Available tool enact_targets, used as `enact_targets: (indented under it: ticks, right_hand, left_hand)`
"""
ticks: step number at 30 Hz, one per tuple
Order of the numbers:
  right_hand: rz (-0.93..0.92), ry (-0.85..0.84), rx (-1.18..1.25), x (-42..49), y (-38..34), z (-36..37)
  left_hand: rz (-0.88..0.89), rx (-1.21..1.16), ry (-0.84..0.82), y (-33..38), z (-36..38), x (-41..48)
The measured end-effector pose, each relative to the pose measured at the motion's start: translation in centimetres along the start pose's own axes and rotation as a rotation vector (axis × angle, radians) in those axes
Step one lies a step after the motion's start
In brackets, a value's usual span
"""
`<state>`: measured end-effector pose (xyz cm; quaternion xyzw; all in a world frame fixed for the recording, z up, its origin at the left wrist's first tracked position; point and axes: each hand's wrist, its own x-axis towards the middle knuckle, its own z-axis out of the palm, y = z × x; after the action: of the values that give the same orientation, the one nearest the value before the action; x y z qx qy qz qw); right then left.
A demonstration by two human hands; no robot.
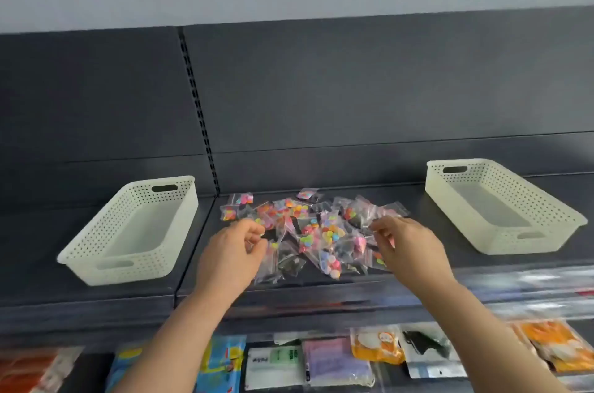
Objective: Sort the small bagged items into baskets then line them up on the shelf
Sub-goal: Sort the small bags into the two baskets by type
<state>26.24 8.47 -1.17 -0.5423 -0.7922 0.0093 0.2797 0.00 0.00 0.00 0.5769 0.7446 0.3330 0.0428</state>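
Small clear plastic bags of bright beads (pixel 315 228) lie in one mixed heap between the two sets of fingers. The left hand (pixel 234 251) is at the near left edge of the heap. Its fingers (pixel 257 232) are curled, and finger and thumb seem to pinch the edge of one bag. The right hand (pixel 408 241) is at the right edge of the heap. Its fingers (pixel 381 228) bend down onto a bag there, but I cannot tell if they grip it or only touch it.

Well out to the left of the left fingers sits a cream plastic basket full of little holes (pixel 154 267). A second cream holey plastic basket (pixel 495 240) sits well out to the right of the right fingers. No bag shows in either one. Both stand at a slant on the dark grey shelf (pixel 414 200), not in a neat row.

So I think the job is only at its start. Every bag is in the heap. All the sorting is left to do, and then the baskets must be lined up.

Below the arms, flat coloured packets (pixel 337 360) lie on a lower shelf.
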Motion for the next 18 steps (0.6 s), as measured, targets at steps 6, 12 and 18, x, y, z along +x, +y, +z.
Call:
enact_targets:
  ticks: [6, 12, 18]
  right_hand:
    - [0.0, -0.174, -0.012, 5.8, 2.3, 4.0]
    - [-0.023, -0.262, -0.012, 9.5, 2.7, 7.2]
    - [0.001, -0.282, 0.041, 10.4, 1.3, 9.1]
  left_hand:
    - [-0.093, 0.062, -0.157, -0.5, 3.8, 5.2]
    - [-0.144, 0.123, -0.173, -1.1, 5.6, 8.5]
    - [-0.13, 0.201, -0.177, -0.7, 7.8, 11.7]
